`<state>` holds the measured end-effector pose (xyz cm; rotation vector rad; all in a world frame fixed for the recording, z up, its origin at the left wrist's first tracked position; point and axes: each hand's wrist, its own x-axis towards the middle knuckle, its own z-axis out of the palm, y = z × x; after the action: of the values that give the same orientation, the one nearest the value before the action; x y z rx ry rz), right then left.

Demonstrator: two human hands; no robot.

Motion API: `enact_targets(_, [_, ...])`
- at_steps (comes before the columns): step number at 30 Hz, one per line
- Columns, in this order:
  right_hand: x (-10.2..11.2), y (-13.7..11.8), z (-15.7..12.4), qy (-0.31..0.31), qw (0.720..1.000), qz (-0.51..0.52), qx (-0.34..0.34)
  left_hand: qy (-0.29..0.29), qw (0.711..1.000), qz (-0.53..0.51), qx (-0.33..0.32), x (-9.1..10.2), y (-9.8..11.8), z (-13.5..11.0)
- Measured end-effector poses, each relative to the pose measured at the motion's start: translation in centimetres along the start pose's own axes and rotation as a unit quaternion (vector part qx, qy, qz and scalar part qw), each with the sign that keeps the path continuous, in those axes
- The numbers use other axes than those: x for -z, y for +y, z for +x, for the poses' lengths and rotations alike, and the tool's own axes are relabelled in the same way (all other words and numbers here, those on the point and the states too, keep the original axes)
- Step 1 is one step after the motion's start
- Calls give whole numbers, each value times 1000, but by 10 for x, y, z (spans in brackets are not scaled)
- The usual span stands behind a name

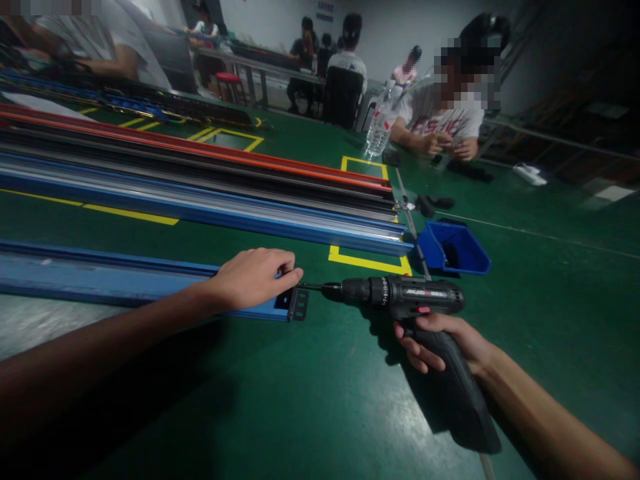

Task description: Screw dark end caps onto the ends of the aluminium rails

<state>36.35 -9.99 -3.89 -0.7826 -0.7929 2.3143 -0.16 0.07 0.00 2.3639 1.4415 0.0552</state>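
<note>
Wall [280, 20]: rose pale at twelve o'clock.
Red stool [229, 78]: stood at eleven.
Black chair [343, 97]: stood near twelve.

Right hand [465, 335] clenched; left hand [255, 277] palm-down, apparently half-curled.

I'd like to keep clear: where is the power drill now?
In the head view, the power drill is right of centre in the right hand, its bit pointing left toward the black bracket on the nearest blue rail.

On the table [310, 413], a rail [115, 275] lies left of the drill [420, 297] — other rails [225, 190] behind it, a bin [476, 257] behind the drill, bottles [380, 127] farther back
</note>
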Motion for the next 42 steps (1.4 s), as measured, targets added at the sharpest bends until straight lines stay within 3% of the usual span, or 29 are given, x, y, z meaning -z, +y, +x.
enact_targets(42, [0,-1,1,-5,1000,4,-4,-2,1000,-1,-9,2,1,-2])
